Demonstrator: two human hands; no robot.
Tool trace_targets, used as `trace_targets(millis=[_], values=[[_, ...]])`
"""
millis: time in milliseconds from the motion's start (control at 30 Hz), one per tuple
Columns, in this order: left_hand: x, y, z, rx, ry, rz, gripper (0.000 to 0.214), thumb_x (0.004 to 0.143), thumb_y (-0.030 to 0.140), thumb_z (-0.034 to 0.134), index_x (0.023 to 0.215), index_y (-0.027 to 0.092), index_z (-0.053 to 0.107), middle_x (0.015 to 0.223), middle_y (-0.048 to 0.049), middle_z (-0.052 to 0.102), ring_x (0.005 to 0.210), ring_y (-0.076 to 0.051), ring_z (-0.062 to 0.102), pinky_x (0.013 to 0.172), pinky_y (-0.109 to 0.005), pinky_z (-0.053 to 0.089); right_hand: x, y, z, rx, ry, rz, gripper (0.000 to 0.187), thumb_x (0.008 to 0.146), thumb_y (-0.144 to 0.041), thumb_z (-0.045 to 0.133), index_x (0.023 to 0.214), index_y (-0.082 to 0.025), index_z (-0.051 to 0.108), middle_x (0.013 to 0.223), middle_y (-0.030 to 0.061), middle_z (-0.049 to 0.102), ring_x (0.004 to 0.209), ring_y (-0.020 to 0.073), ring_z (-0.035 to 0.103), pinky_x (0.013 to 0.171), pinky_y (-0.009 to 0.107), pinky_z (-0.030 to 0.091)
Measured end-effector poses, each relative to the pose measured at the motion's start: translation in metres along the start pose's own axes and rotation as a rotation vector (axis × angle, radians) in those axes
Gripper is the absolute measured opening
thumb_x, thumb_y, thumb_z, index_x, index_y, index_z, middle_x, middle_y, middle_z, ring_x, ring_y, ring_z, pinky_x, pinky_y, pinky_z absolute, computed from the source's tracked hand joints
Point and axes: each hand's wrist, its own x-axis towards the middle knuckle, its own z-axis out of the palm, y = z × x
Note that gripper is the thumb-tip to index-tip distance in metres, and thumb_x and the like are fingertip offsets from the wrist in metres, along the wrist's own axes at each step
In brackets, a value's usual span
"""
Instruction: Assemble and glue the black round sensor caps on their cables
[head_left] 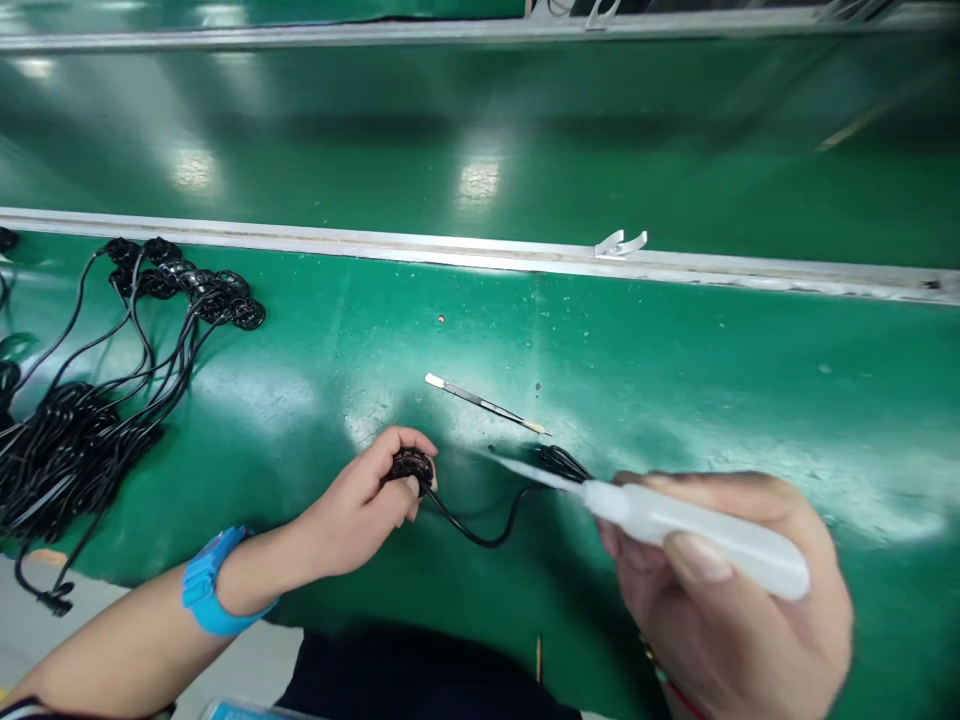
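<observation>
My left hand (371,495) is closed around a round black part (411,466) with a black cable (480,541) coming out of it. The cable curves right to a coiled bundle (562,463) lying close to my right hand. In my right hand (739,590) is a white squeeze bottle (697,530) with a long thin nozzle, held nearly level and aimed left toward the round part, some way apart from it. Beyond both hands a thin dark pen-like tool (484,403) with pale ends lies on the green table.
On the left lies a heap of coiled black cables (71,450) with round black ends (191,280) like the held part. A pale metal rail (375,248) crosses the table behind, bearing a small white hook-shaped clip (621,244). The green table (315,330) shows small specks.
</observation>
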Motion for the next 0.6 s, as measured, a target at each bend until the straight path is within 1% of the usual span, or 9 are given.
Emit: trace_targets(millis=[67, 133, 267, 333, 367, 433, 500, 533, 600], values=[[0.002, 0.0, 0.0, -0.05, -0.01, 0.014, 0.022, 0.089, 0.018, 0.038, 0.11, 0.02, 0.046, 0.087, -0.001, 0.054, 0.065, -0.011, 0.05, 0.061, -0.028, 0.043, 0.012, 0.001, 0.006, 0.149, 0.001, 0.002, 0.015, 0.084, -0.036, 0.07, 0.093, -0.025, 0.065, 0.061, -0.0033, 0.062, 0.048, 0.013, 0.053, 0.049, 0.027, 0.046], [0.004, -0.002, -0.001, -0.091, -0.02, 0.028, 0.021, 0.088, 0.02, 0.04, 0.107, 0.019, 0.046, 0.084, -0.0008, 0.054, 0.062, -0.011, 0.049, 0.058, -0.027, 0.042, 0.023, 0.001, 0.01, 0.214, -0.026, 0.026, 0.015, 0.084, -0.037, 0.07, 0.09, -0.023, 0.065, 0.057, -0.0027, 0.062, 0.05, 0.0141, 0.056, 0.051, 0.027, 0.047], [0.009, -0.005, -0.003, -0.139, -0.007, 0.047, 0.022, 0.085, 0.025, 0.044, 0.106, 0.018, 0.046, 0.085, -0.0015, 0.056, 0.06, -0.01, 0.049, 0.055, -0.026, 0.041, 0.041, -0.002, 0.011, 0.216, -0.062, 0.09, 0.02, 0.078, -0.037, 0.076, 0.084, -0.024, 0.061, 0.072, -0.0007, 0.071, 0.061, 0.0159, 0.064, 0.058, 0.027, 0.051], [0.01, -0.004, -0.003, -0.157, -0.001, 0.058, 0.024, 0.083, 0.027, 0.046, 0.104, 0.018, 0.046, 0.082, -0.0006, 0.056, 0.058, -0.01, 0.048, 0.053, -0.025, 0.04, 0.053, -0.004, 0.011, 0.189, -0.085, 0.099, 0.024, 0.075, -0.037, 0.077, 0.084, -0.025, 0.058, 0.077, -0.0014, 0.072, 0.069, 0.0164, 0.066, 0.066, 0.029, 0.053], [0.009, -0.002, -0.003, -0.162, 0.001, 0.061, 0.024, 0.082, 0.027, 0.047, 0.103, 0.017, 0.046, 0.079, 0.0003, 0.055, 0.057, -0.01, 0.048, 0.053, -0.025, 0.04, 0.059, -0.005, 0.013, 0.163, -0.103, 0.095, 0.025, 0.076, -0.037, 0.077, 0.087, -0.025, 0.058, 0.08, -0.0016, 0.072, 0.074, 0.0168, 0.067, 0.071, 0.03, 0.053], [0.008, 0.001, -0.002, -0.163, 0.001, 0.06, 0.024, 0.08, 0.026, 0.046, 0.102, 0.017, 0.046, 0.072, 0.0026, 0.053, 0.056, -0.01, 0.048, 0.053, -0.024, 0.039, 0.075, -0.005, 0.021, 0.084, -0.173, 0.076, 0.03, 0.078, -0.037, 0.074, 0.101, -0.026, 0.056, 0.089, -0.0008, 0.072, 0.089, 0.0179, 0.066, 0.084, 0.034, 0.05], [0.008, 0.003, -0.002, -0.159, 0.003, 0.059, 0.024, 0.078, 0.024, 0.046, 0.101, 0.017, 0.046, 0.066, 0.0043, 0.052, 0.056, -0.01, 0.048, 0.053, -0.024, 0.039, 0.092, -0.003, 0.034, -0.032, -0.279, 0.051, 0.039, 0.082, -0.038, 0.068, 0.115, -0.026, 0.052, 0.101, 0.0022, 0.071, 0.103, 0.0194, 0.062, 0.093, 0.037, 0.045], [0.008, 0.004, -0.001, -0.167, 0.009, 0.06, 0.024, 0.077, 0.024, 0.046, 0.1, 0.017, 0.046, 0.064, 0.0049, 0.051, 0.055, -0.01, 0.048, 0.053, -0.024, 0.039, 0.1, 0.0, 0.043, -0.09, -0.326, 0.037, 0.038, 0.082, -0.038, 0.065, 0.115, -0.024, 0.052, 0.106, 0.004, 0.069, 0.106, 0.0204, 0.061, 0.094, 0.038, 0.044], [0.009, 0.003, -0.002, -0.202, 0.025, 0.062, 0.025, 0.076, 0.025, 0.048, 0.099, 0.017, 0.047, 0.061, 0.0054, 0.052, 0.053, -0.01, 0.048, 0.051, -0.023, 0.038, 0.116, 0.009, 0.063, -0.169, -0.371, 0.02, 0.028, 0.082, -0.036, 0.06, 0.104, -0.022, 0.052, 0.109, 0.0071, 0.067, 0.102, 0.0217, 0.06, 0.09, 0.039, 0.045]])
